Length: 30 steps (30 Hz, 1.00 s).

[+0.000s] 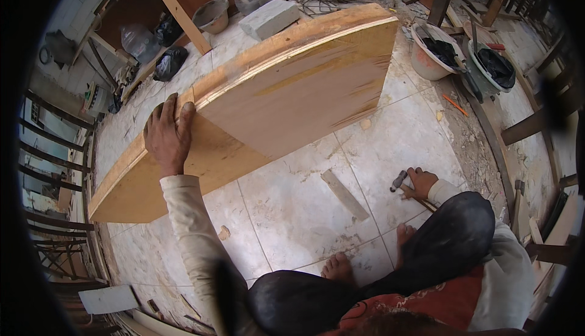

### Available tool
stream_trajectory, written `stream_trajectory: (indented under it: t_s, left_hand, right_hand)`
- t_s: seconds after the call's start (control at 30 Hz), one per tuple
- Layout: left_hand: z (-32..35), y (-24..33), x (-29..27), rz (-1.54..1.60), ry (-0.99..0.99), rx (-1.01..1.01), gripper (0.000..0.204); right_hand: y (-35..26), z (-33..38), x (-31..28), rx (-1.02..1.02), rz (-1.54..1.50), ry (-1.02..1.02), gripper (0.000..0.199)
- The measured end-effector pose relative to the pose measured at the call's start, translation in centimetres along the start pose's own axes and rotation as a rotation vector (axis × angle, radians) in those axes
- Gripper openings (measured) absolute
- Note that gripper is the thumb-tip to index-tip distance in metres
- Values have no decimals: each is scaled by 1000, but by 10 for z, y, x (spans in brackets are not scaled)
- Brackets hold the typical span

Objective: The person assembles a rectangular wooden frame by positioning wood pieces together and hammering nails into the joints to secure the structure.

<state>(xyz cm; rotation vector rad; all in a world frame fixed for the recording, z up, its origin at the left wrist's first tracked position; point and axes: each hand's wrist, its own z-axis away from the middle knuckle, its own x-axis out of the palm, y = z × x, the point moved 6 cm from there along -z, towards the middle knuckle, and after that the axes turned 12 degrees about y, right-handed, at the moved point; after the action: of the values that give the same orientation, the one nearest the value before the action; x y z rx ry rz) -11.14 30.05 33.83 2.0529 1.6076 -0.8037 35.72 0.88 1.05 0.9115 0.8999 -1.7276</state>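
Observation:
A long wooden panel (292, 86) stands on its edge across the tiles, with a thick curved upper rim and a plywood face toward me. Over its top edge, left of the middle, my left hand (169, 135) is closed, with the thumb on the near side and the fingers over the rim. Low on the right, my right hand (421, 183) is round a hammer (399, 180) close to its head, down at floor level. Part of the handle shows below the palm. A short flat wood strip (344, 194) lies between the panel and my bare feet.
Behind the panel are a pale block (269, 19), a bucket (211, 15) and a leaning plank (178, 12). To the right stand a white tub (429, 62) with tools and black plastic, a second tub (492, 68) and an orange pencil-like stick (455, 106). Dark metal bars (52, 165) line the left.

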Motion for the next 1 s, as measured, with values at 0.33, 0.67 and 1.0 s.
stream_trajectory:
  t_s: [0.33, 0.67, 1.0]
  left_hand:
    - [-66, 47, 26, 375, -516, -177, 74]
    - [-39, 85, 6, 228, -222, 287, 91]
    - [-40, 101, 9, 226, -539, 63, 83]
  right_hand:
    - [111, 47, 59, -41, -223, 419, 44]
    - [-38, 127, -274, 97, -2221, 579, 37]
    - [-194, 86, -239, -165, -2062, -15, 23]
